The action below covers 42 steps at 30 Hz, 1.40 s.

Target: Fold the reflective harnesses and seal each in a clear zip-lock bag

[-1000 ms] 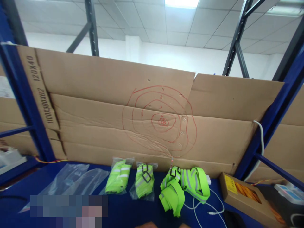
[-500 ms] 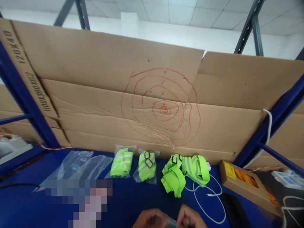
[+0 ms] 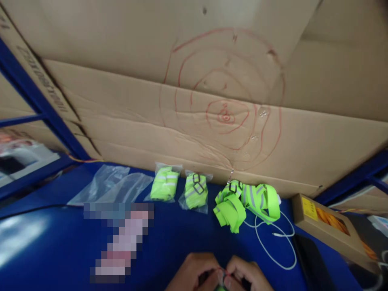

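Note:
At the bottom edge, my left hand (image 3: 195,270) and my right hand (image 3: 247,275) are close together, fingers pinched. Between them is a small part of a clear plastic bag (image 3: 223,273), with a reddish line at its edge and a bit of bright green showing below. Most of the bag is cut off by the frame. Beyond my hands lies a loose heap of lime-green reflective straps (image 3: 232,212) with dark buckles. Two clear bags packed with such straps, a left one (image 3: 164,185) and a right one (image 3: 196,192), lie beside it.
Flat clear bags (image 3: 112,186) lie at the back left, near a pixelated patch. A white cable (image 3: 274,258), a dark flat object (image 3: 311,258) and a cardboard box (image 3: 321,228) with orange contents are on the right. A cardboard wall (image 3: 130,97) with red rings stands behind the blue table (image 3: 169,242).
The view has tilted down and shifted, so the wall rings and green straps sit differently in the picture. My hands show more fully, and green now shows between them.

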### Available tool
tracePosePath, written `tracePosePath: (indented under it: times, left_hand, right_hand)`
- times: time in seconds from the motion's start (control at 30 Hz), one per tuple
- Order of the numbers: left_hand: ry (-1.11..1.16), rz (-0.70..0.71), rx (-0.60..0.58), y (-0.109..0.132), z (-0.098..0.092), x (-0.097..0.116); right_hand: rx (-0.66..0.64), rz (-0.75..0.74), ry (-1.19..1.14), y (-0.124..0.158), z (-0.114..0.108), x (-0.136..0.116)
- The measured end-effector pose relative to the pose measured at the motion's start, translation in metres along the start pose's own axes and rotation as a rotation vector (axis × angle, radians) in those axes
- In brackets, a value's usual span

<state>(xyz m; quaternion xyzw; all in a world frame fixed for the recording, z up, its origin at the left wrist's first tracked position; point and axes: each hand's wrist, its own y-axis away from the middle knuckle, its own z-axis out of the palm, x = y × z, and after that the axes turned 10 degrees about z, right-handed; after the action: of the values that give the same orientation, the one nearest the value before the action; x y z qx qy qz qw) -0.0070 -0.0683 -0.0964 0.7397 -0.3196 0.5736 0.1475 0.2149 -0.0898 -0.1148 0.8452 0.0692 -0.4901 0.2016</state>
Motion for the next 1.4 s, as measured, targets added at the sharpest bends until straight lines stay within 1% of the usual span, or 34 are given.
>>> tracePosePath:
  times: [0.07, 0.13, 0.2, 0.27, 0.33, 0.4, 0.5, 0.6, 0.77, 0.9, 1.03, 1.23, 1.4]
  left_hand:
    - [-0.057, 0.021, 0.020, 0.001, -0.002, 0.009]
    - [-0.053, -0.018, 0.029, -0.001, -0.005, 0.014]
    - [0.048, -0.097, 0.072, -0.004, -0.007, 0.014]
    - [0.213, -0.161, 0.143, -0.006, -0.008, 0.012]
    - [0.337, -0.163, 0.198, -0.006, -0.009, 0.010]
    - [0.340, -0.105, 0.212, -0.006, -0.009, 0.010]
    - [0.207, -0.032, 0.198, -0.005, -0.008, 0.010]
    - [0.104, -0.021, 0.167, -0.005, -0.005, 0.011]
    - [0.134, -0.023, 0.159, -0.006, 0.000, 0.013]
    - [0.128, -0.015, 0.201, -0.005, -0.004, 0.015]
    - [0.122, 0.017, 0.203, -0.005, -0.006, 0.016]
    - [0.075, 0.059, 0.276, -0.006, -0.006, 0.015]
    - [0.110, 0.078, 0.298, -0.003, -0.008, 0.015]
  right_hand:
    - [0.002, -0.001, 0.027, 0.007, -0.004, -0.012]
    - [0.046, -0.054, 0.007, 0.009, -0.007, -0.021]
    - [0.107, -0.101, -0.017, 0.008, -0.009, -0.024]
    - [0.168, -0.121, -0.030, 0.008, -0.009, -0.025]
    - [0.209, -0.119, -0.035, 0.009, -0.009, -0.025]
    - [0.195, -0.109, -0.032, 0.010, -0.011, -0.026]
    - [0.111, -0.072, -0.040, 0.009, -0.013, -0.027]
    - [0.069, -0.040, -0.056, 0.009, -0.013, -0.028]
    - [0.081, -0.025, -0.110, 0.013, -0.011, -0.028]
    - [0.106, -0.049, -0.066, 0.013, -0.011, -0.027]
    - [0.144, -0.095, -0.029, 0.012, -0.015, -0.026]
    - [0.047, -0.119, 0.069, 0.010, -0.025, -0.024]
    - [0.017, -0.152, 0.045, 0.012, -0.027, -0.019]
